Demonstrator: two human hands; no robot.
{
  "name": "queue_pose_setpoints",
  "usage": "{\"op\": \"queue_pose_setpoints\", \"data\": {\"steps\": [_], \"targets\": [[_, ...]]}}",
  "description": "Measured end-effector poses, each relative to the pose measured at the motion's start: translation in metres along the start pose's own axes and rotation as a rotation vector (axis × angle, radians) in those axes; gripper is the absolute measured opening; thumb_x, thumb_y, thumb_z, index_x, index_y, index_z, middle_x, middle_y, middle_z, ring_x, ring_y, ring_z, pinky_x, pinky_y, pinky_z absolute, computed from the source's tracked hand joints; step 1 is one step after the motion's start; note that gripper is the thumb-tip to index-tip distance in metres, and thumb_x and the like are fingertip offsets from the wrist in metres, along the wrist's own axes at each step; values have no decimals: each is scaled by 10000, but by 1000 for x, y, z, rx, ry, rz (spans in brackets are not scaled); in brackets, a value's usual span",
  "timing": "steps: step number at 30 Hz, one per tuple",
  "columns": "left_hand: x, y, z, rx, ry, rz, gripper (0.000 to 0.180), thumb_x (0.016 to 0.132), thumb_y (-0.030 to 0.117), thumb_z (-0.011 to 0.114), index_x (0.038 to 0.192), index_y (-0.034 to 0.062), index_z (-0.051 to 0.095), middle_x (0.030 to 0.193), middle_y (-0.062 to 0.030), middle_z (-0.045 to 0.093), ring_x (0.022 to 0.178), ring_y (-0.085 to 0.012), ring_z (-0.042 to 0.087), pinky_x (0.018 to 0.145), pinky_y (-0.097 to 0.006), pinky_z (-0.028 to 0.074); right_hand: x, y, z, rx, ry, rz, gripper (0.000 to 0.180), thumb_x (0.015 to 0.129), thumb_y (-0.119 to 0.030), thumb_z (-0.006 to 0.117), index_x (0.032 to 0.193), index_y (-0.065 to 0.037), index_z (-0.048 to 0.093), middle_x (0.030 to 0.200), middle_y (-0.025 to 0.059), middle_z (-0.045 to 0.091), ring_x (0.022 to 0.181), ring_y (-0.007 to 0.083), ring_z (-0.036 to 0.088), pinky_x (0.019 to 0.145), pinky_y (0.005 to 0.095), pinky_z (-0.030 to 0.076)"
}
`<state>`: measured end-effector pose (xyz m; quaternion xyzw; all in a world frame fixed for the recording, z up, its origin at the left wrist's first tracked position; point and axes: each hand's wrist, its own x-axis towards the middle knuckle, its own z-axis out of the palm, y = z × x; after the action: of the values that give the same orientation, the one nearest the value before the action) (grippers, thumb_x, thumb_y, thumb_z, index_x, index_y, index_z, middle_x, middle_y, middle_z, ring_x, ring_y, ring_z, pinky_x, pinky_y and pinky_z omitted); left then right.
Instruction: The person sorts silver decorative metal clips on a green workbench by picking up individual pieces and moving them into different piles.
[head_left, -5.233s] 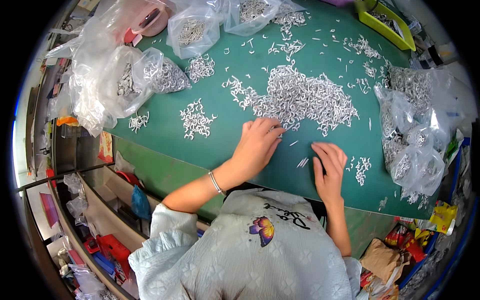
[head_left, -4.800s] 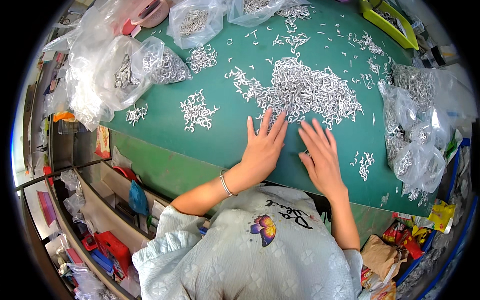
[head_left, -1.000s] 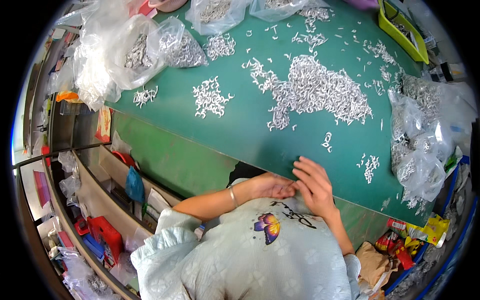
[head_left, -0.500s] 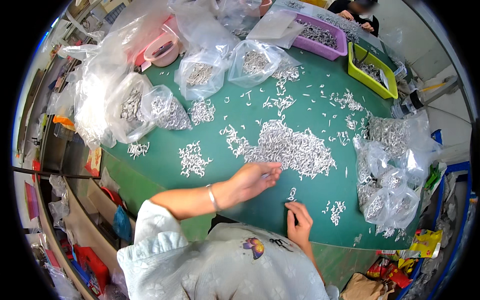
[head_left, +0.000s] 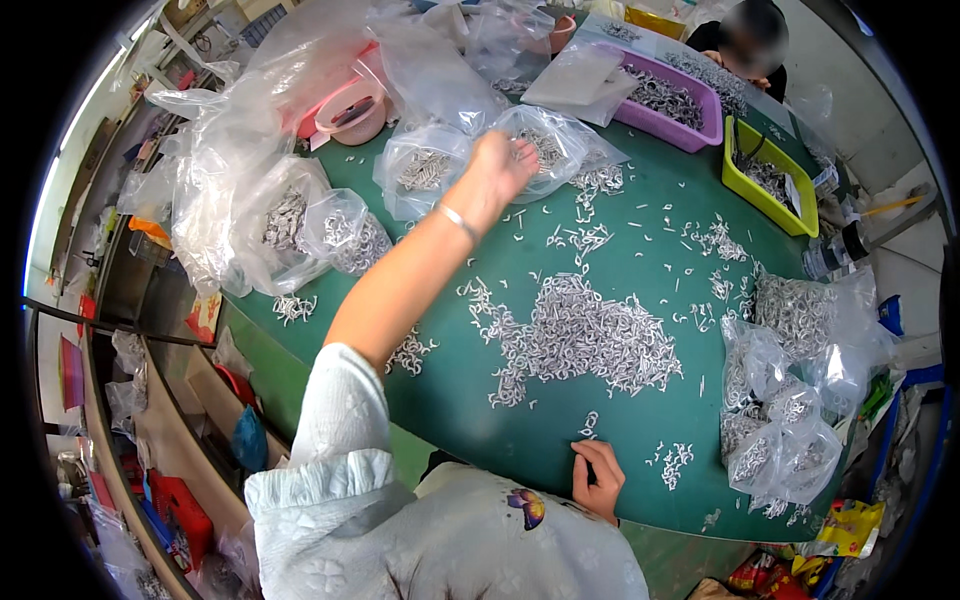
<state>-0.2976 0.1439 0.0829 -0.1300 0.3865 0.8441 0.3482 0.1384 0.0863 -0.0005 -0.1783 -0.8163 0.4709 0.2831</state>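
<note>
Stretched far forward, my left hand (head_left: 503,165) is over the mouth of a clear plastic bag (head_left: 555,150) holding small silvery metal pieces. Its fingers are loosely bent and slightly apart, and I make out nothing in them. My right hand (head_left: 598,478) rests at the table's near edge with its fingers curled in; whether a piece is between thumb and forefinger is hidden. Just beyond its fingertips lies a short row of curved metal pieces (head_left: 591,425). A wide heap of curved, hook-like metal pieces (head_left: 595,335) covers the middle of the green table (head_left: 470,400).
More open clear bags of pieces stand at the left (head_left: 285,215) and right (head_left: 790,310). A pink bowl (head_left: 352,112), a purple basket (head_left: 700,135) and a yellow-green basket (head_left: 735,170) are at the back. Beyond them sits another person (head_left: 755,45).
My left hand has swung forward from the heap's near edge to the back bag. My right hand stays by the short row. The whole view has shifted slightly.
</note>
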Motion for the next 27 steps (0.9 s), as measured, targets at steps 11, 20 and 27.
{"op": "queue_pose_setpoints", "data": {"steps": [11,20,27], "targets": [[-26,-1,-25,147,-179,94,485,1014,178,364,1384,-135,342,1520,-300,245,1421,-373,269,1164,-423,282,2,-5,0,-12,39,80,171,829,89,597,969,34,678,933,170,660,822,305,635,728,352,512],[19,-31,-75,1755,-488,918,385,758,-67,498,1088,0,685,1005,-228,690,933,-376,672,851,-412,538,0,-1,-1,-63,8,23,164,821,90,613,952,22,682,929,172,665,817,304,654,731,339,525],[39,-45,-80,1554,-446,954,279,793,-53,551,1037,-33,683,1002,-226,684,933,-409,649,853,-442,523,-2,3,-4,-147,-25,-6,193,799,95,629,962,5,682,922,160,665,797,297,661,727,337,532]]}}
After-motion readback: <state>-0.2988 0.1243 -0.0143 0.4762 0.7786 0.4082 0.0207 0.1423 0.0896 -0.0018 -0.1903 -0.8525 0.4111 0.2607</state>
